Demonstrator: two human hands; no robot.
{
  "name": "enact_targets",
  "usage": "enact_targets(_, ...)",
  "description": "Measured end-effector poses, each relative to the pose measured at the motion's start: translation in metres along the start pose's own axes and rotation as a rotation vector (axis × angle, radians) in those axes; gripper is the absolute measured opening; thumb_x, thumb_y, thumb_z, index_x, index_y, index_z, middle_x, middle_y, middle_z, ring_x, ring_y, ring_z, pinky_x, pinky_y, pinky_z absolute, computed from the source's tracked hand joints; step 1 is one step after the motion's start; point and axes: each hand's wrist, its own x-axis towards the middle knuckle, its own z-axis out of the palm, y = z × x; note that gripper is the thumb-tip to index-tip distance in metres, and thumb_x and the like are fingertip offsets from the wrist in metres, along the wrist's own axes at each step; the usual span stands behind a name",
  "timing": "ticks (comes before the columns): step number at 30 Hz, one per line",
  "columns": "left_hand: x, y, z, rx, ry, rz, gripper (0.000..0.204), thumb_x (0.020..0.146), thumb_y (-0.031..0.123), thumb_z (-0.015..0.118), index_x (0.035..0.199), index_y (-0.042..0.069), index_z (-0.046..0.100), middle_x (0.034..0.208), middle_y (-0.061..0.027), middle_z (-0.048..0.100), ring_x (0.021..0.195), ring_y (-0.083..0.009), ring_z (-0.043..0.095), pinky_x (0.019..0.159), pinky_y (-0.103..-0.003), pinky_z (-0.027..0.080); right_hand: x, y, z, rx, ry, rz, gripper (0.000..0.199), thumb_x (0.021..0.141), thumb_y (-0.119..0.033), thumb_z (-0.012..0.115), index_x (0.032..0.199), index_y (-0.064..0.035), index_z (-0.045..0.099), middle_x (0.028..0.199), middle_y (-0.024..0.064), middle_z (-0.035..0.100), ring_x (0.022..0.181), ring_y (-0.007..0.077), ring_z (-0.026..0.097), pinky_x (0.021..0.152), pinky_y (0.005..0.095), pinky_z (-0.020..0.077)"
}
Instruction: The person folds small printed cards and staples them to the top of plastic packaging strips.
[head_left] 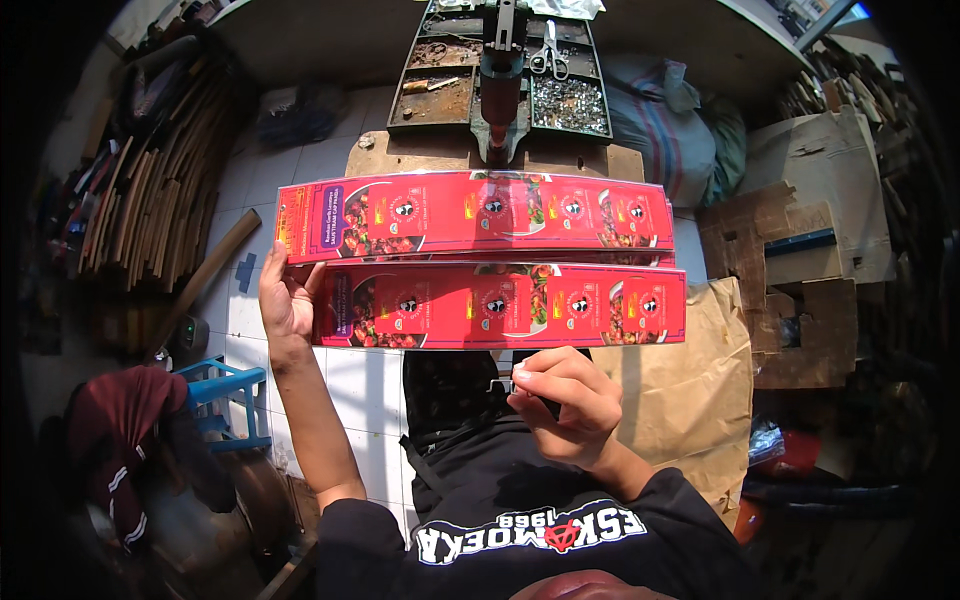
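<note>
Mid-frame: left hand (285, 300) clasps the end of light, bendy red printed card strips (480, 260), best gripped by the edges; right hand (560, 400) curled, pinching the lower edge

Bright daylight from top, dark vignetted corners, fisheye-bent edges.

Left hand (287, 300) holds red printed sheets (480, 260) (two long strips); right hand (565, 405) below.
</note>
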Motion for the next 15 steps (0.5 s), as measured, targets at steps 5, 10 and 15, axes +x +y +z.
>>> enact_targets(5,0.017,0.018,0.015,0.624,0.008,0.164,0.039,0.093,0.028,0.065,0.117,-0.001,0.055,0.095,-0.0102,0.068,0.086,-0.0185,0.069,0.063,-0.027,0.06,0.001,0.015,-0.02,-0.096,0.002,0.036,0.037,0.066,0.014,0.074,0.1,0.0,0.069,0.076,0.0083,0.062,0.072,0.0226,0.064,0.061,0.0298,0.0511)
enact_targets(10,0.031,0.024,0.013,1.343,0.182,0.407,0.031,0.088,0.021,0.07,0.11,-0.001,0.065,0.088,-0.0092,0.069,0.083,-0.0214,0.067,0.079,-0.033,0.051,0.004,0.036,-0.043,-0.206,-0.033,0.082,0.036,0.07,0.012,0.075,0.103,-0.0001,0.068,0.082,0.0112,0.065,0.071,0.0216,0.063,0.062,0.0294,0.0509)
enact_targets(15,0.018,0.019,0.018,1.308,0.042,0.906,0.022,0.092,0.019,0.066,0.104,0.001,0.07,0.093,-0.0118,0.071,0.085,-0.0232,0.068,0.082,-0.034,0.051,0.016,0.059,-0.072,-0.236,0.066,0.14,0.035,0.073,0.013,0.073,0.105,0.0009,0.069,0.086,0.0111,0.066,0.075,0.0163,0.065,0.066,0.0263,0.0516)
